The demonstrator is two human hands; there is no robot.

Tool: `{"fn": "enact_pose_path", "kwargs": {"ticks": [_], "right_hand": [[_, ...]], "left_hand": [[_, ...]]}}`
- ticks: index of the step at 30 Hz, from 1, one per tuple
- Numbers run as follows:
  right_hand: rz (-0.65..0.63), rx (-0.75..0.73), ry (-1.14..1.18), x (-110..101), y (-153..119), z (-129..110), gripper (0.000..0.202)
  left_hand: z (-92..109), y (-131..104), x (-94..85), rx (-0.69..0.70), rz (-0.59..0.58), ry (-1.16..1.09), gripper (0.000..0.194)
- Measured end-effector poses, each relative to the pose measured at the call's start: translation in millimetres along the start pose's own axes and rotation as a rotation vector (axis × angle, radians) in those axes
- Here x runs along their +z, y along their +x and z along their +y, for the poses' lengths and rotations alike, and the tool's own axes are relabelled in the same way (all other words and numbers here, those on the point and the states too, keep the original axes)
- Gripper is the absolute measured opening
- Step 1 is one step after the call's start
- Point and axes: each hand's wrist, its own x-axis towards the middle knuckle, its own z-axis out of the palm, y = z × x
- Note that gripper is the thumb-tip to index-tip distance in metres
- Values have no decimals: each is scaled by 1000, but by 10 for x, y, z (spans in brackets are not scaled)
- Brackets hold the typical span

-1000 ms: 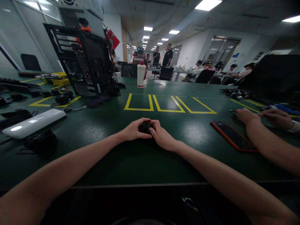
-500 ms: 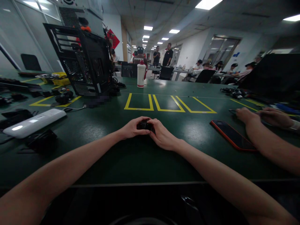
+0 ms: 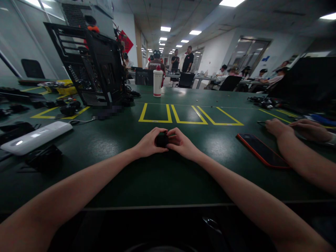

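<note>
A small, dark, rounded object (image 3: 162,140) is held between my two hands, low over the green table, in front of the yellow tape outlines. My left hand (image 3: 149,142) wraps round its left side, thumb below and fingers above. From the right, my right hand (image 3: 183,144) grips it with curved fingertips and thumb. Its details are too dark to make out.
A red-edged phone (image 3: 262,150) lies to the right, beside another person's hands (image 3: 279,128). On the left are a white power strip (image 3: 36,137), black parts (image 3: 44,157) and an open black computer case (image 3: 97,66). A white bottle (image 3: 157,83) stands behind the tape outlines (image 3: 154,121).
My right hand's fingers have lifted and spread a little, so more of the dark object shows. My left hand has shifted slightly but keeps hold of it.
</note>
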Motion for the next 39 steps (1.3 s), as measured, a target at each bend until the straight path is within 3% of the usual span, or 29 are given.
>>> {"fn": "enact_pose_path", "kwargs": {"ticks": [8,15,26,33,39], "right_hand": [[65,177,-2,0,30,20,25],[-1,113,137,5,24,-30,29],[3,84,93,-6,24,-23,34],[14,148,54,-14,26,6,26],[5,90,74,-15,30,29,27]], "left_hand": [[11,-7,-15,35,9,59,62],[20,-23,-13,59,27,69,60],[73,-38,-33,17,-28,50,59],[88,-41,-50,19,-35,39,59],[65,-37,-48,30,-39,49,61]]}}
